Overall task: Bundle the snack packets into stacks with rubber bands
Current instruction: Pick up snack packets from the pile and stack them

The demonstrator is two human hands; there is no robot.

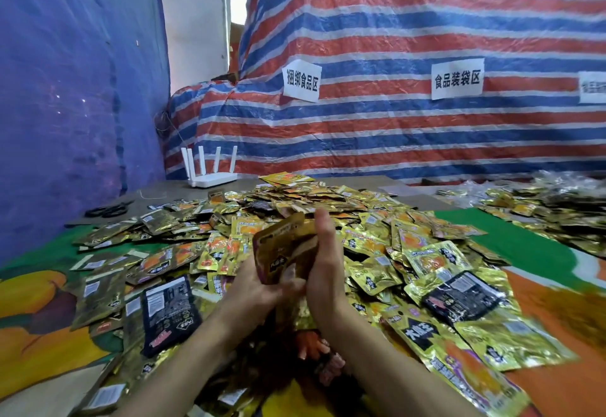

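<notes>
A big heap of gold foil snack packets [360,220] covers the table in front of me. Between my hands stands an upright stack of gold packets [282,246], blurred by motion. My left hand [259,285] grips the stack from below and the left, its thumb curled onto the stack's lower front. My right hand [324,262] presses flat against the stack's right side with straight fingers pointing up. No rubber band is visible on the stack. A few dark-backed packets [170,311] lie face down near my left forearm.
A white router [213,174] with several antennas stands at the table's back left, black scissors [108,209] to its left. A second heap of packets [551,210] lies at the right. A striped tarp [393,39] with paper signs hangs behind.
</notes>
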